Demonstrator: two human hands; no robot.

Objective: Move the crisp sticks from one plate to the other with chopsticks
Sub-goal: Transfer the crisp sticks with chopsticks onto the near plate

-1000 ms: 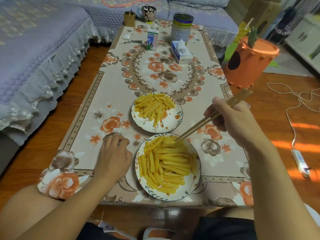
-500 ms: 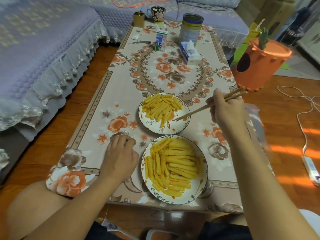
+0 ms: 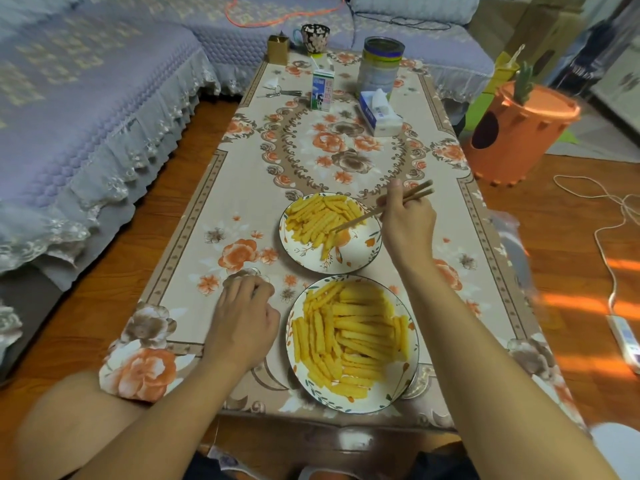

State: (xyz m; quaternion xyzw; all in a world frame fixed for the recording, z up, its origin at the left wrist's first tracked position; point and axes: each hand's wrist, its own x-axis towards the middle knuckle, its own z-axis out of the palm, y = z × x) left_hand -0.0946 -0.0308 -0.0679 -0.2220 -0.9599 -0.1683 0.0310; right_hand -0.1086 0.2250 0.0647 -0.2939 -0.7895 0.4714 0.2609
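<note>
Two white patterned plates of yellow crisp sticks stand on the floral tablecloth. The near plate (image 3: pixel 408 372) holds a big pile of sticks (image 3: pixel 349 334). The far plate (image 3: pixel 360 258) holds a smaller pile (image 3: pixel 318 216) on its left half. My right hand (image 3: pixel 408 220) grips a pair of wooden chopsticks (image 3: pixel 363 218) beside the far plate's right rim. Their tips point down-left onto the far plate and touch a stick there. My left hand (image 3: pixel 244 317) rests on the cloth left of the near plate, fingers curled, holding nothing.
Farther along the table stand a tissue pack (image 3: pixel 379 114), a milk carton (image 3: pixel 322 90), a tin can (image 3: pixel 379 64), a mug (image 3: pixel 314 38) and a small brown box (image 3: pixel 277 49). An orange bucket stool (image 3: pixel 512 133) and cables (image 3: pixel 606 209) lie on the right. A sofa (image 3: pixel 86 116) is at left.
My right hand carried the chopsticks from the near plate up to the far plate, and their tips now sit low on it. My left hand stayed put.
</note>
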